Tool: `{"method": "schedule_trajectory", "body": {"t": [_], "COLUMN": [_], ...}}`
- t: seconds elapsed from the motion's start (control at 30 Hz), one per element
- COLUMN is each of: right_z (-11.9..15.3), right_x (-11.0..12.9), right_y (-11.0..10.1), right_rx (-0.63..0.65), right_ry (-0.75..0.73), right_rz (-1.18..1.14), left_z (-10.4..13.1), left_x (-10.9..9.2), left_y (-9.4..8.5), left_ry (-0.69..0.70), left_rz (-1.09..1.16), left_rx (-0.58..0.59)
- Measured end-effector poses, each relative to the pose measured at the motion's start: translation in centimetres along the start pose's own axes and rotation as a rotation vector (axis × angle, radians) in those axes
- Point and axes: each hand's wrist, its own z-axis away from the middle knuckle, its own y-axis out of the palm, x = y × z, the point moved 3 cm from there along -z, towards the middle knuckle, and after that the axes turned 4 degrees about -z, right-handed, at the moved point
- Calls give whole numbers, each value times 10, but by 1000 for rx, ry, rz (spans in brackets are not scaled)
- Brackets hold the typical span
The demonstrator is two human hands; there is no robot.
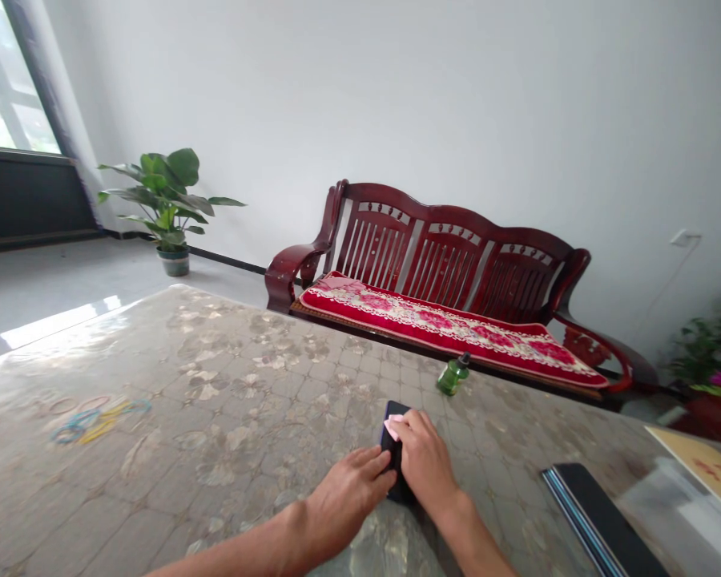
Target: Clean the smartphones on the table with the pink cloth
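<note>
A dark smartphone (399, 489) lies flat on the patterned table cover, partly hidden under both hands. My left hand (352, 489) holds it by its left side, fingers resting over the edge and onto the screen. A small pink cloth (392, 426) is pinched in my right hand (424, 457), which presses it against the upper part of the screen. Just beyond, to the right, stands a small green bottle (453, 375) with a black cap.
Blue and yellow cords (99, 421) lie on the table (216, 417) at the left. At the right are a stack of dark flat items (601, 517) and a tan envelope (706, 465). A wooden bench (445, 248) and a potted plant (171, 200) stand behind.
</note>
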Motion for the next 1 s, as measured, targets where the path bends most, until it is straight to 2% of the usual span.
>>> {"method": "schedule_trajectory", "body": {"t": [0.1,0.17,0.43,0.67,0.77,0.9,1.0], "right_z": [-22,-27,16,-19,-12,11,14], "right_x": [-16,-21,-5,-21,-15,-9,-23], "right_y": [1,1,-4,-4,-6,-10,-7], "right_rx": [-42,-49,-33,-54,-57,-26,-42], "right_ry": [75,94,30,108,94,130,316], "right_rz": [44,53,-22,76,55,-143,-500], "left_z": [2,3,1,3,1,0,1], "left_x": [2,2,1,2,1,1,2], "left_y": [5,6,1,1,-1,0,1], "left_ry": [-5,-6,-27,-20,-13,-27,-28], "left_rz": [-28,-36,-4,12,13,10,10], "left_rx": [19,24,34,31,35,43,50]}}
